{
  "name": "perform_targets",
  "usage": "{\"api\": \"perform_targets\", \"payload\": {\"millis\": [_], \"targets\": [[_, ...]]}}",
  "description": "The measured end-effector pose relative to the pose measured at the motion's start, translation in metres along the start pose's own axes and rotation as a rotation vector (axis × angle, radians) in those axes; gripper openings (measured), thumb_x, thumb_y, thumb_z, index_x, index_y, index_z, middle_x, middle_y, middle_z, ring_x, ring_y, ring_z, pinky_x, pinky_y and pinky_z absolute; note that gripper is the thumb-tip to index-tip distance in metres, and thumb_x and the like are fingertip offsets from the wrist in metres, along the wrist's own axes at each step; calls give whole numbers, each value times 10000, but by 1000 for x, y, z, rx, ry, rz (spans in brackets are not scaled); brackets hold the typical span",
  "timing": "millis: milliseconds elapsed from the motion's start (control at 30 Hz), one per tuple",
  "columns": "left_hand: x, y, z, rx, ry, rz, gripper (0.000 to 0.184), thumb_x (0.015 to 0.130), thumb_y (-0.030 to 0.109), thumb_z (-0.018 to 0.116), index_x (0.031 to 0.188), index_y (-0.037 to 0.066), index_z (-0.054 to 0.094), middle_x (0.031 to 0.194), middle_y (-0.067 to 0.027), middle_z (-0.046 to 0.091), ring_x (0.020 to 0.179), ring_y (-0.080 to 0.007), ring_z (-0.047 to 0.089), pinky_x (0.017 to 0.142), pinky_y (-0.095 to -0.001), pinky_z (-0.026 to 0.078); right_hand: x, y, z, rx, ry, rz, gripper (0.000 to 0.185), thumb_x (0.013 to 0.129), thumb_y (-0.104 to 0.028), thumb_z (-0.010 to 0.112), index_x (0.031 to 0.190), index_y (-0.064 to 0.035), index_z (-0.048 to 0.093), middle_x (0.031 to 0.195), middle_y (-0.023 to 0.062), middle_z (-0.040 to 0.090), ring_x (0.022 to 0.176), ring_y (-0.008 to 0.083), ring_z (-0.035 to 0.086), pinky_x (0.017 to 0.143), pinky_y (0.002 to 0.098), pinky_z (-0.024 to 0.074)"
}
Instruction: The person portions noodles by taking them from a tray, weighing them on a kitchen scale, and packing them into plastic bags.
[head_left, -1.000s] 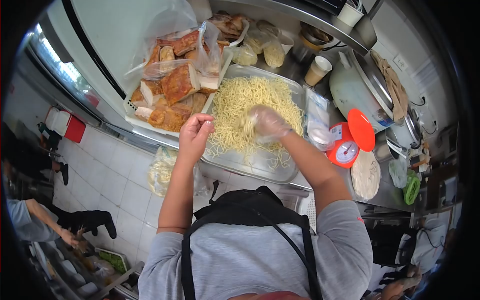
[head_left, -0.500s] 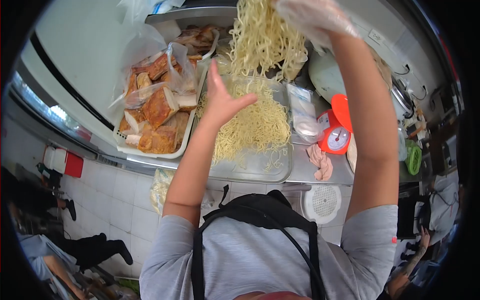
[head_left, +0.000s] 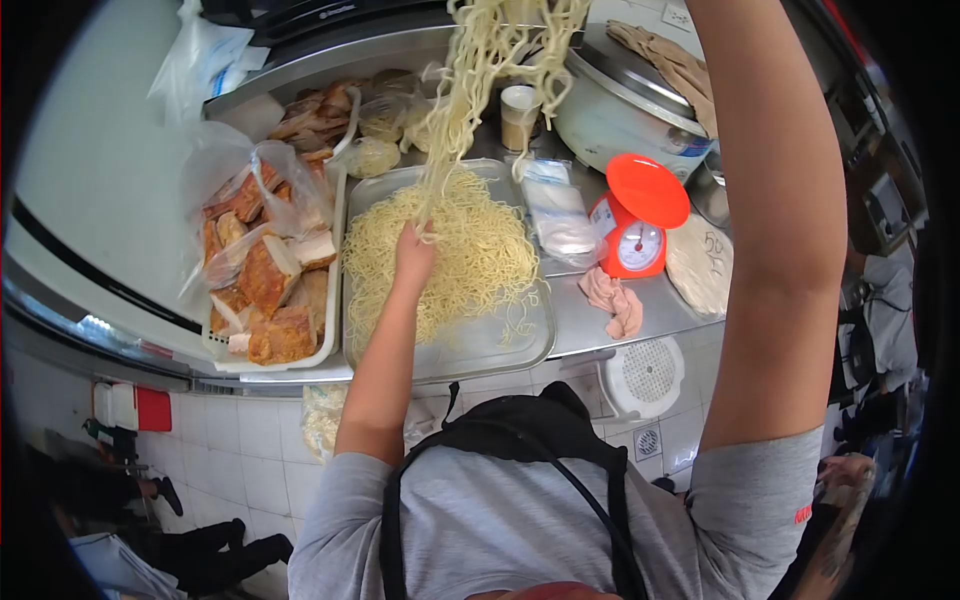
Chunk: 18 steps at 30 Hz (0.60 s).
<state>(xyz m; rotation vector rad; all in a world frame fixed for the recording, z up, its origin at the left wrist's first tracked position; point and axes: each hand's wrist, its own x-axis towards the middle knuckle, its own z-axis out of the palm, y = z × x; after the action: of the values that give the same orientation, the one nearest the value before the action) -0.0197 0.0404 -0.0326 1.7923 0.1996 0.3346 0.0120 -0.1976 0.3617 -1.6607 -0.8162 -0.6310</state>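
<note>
Long yellow noodles [head_left: 475, 90] hang in a bunch from beyond the top edge of the view, their lower strands tapering down to the tray. My left hand [head_left: 415, 255] is closed around the bottom of these strands, just over the noodle pile [head_left: 480, 250]. That loose pile is spread across a metal tray [head_left: 525, 345], whose front part shows bare. My right arm [head_left: 780, 180] is raised, and the hand at its end lies out of view past the top edge.
Left of the tray stands a white basket [head_left: 335, 300] of roasted meat chunks [head_left: 270, 275] with a plastic bag. To the right are packed plastic bags [head_left: 560, 215], a red scale [head_left: 635, 235], a pink cloth [head_left: 612, 302] and a large cooker [head_left: 630, 110]. A cup [head_left: 518, 120] stands behind.
My left hand has gone from spread fingers to a grip on the hanging strands, lower down. My gloved right hand has risen out of view. The camera view has shifted.
</note>
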Motion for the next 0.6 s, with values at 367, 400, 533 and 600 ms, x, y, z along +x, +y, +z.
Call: {"api": "perform_targets", "payload": {"millis": [367, 400, 533, 600], "targets": [[-38, -32, -52, -549, 502, -278, 172, 765, 18, 374, 855, 49, 517, 658, -24, 497, 502, -109, 425, 447, -236, 345, 8, 45, -95, 203, 181, 61, 266, 690, -128, 554, 945, -57, 524, 810, 12, 556, 714, 110, 526, 650, 266, 443], [-39, -33, -52, -509, 526, -296, 171, 767, 21, 375, 860, 48, 516, 659, -24, 498, 506, -109, 430, 449, -234, 347, 8, 50, -103, 225, 192, 66, 266, 689, -127, 554, 944, -57, 524, 812, 12, 556, 716, 110, 526, 651, 267, 443], [-46, -35, -50, -328, 566, -277, 182, 760, 5, 376, 879, 41, 510, 665, -29, 503, 519, -101, 441, 450, -219, 347, 9, 71, -134, 297, 223, 83, 270, 684, -126, 555, 943, -55, 524, 820, 12, 557, 724, 113, 527, 657, 269, 442], [-50, -28, -47, -168, 532, -228, 239, 713, -31, 406, 931, 17, 493, 744, -74, 529, 621, -147, 502, 528, -254, 400, 8, 81, -147, 330, 235, 94, 272, 682, -125, 555, 942, -54, 524, 824, 11, 557, 728, 114, 528, 660, 270, 441]]}}
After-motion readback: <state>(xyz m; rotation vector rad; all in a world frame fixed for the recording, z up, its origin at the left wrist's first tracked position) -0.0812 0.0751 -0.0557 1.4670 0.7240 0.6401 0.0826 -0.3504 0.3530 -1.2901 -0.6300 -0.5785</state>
